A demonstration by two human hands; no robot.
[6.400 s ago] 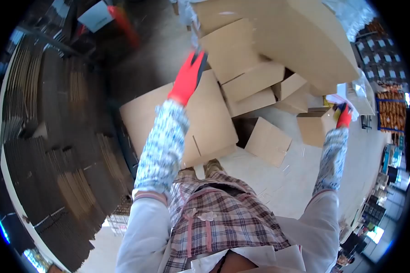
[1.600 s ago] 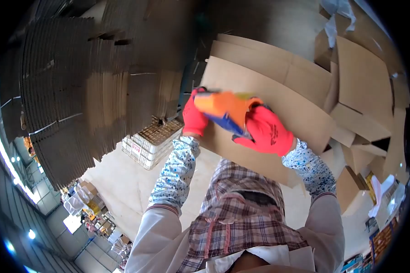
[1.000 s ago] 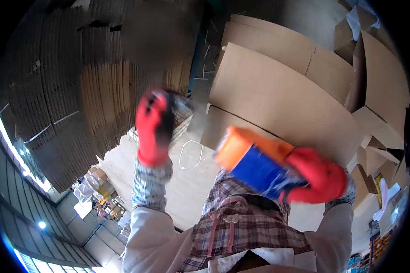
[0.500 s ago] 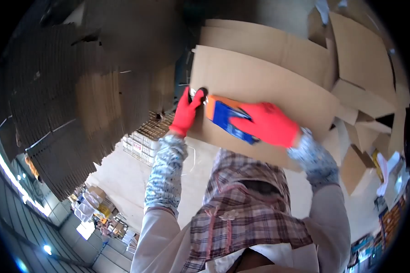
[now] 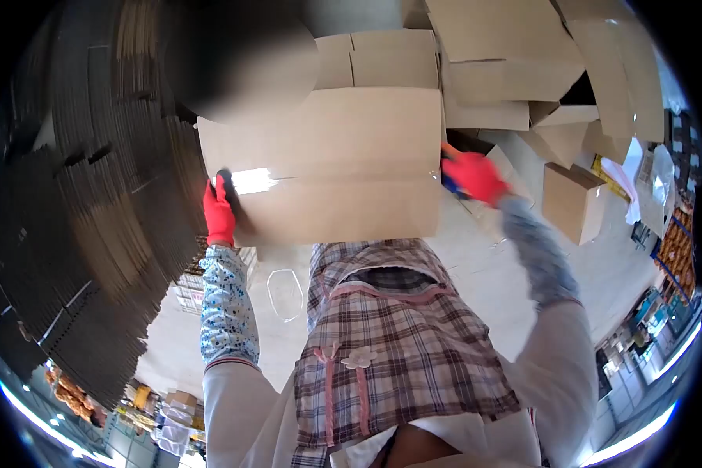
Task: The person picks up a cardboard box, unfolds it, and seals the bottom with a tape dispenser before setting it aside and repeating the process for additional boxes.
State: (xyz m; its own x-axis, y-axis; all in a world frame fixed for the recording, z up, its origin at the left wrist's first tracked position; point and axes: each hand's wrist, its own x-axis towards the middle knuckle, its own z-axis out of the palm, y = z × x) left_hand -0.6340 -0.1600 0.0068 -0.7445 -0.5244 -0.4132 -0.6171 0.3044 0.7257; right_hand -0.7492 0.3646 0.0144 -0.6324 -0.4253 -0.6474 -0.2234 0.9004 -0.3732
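Note:
A cardboard box [image 5: 335, 148] lies in front of me with its flaps folded together. A glossy strip of clear tape [image 5: 255, 181] shows at the left end of its middle seam. My left hand [image 5: 220, 210], in a red glove with dark fingertips, grips the box's left edge. At the right edge, my right hand [image 5: 476, 178], also red-gloved and blurred, is closed around an orange and blue tape dispenser [image 5: 452, 187], mostly hidden by the glove.
Stacked flat cardboard sheets [image 5: 78, 195] rise close on the left. Open cardboard boxes [image 5: 515, 70] crowd the upper right, and a smaller carton [image 5: 573, 203] stands on the floor. A dark blurred shape [image 5: 242, 62] covers part of the top.
My right hand has moved with the tape dispenser from near the box's left end to its right edge. My left hand stays at the left edge; the view has shifted and the box looks level.

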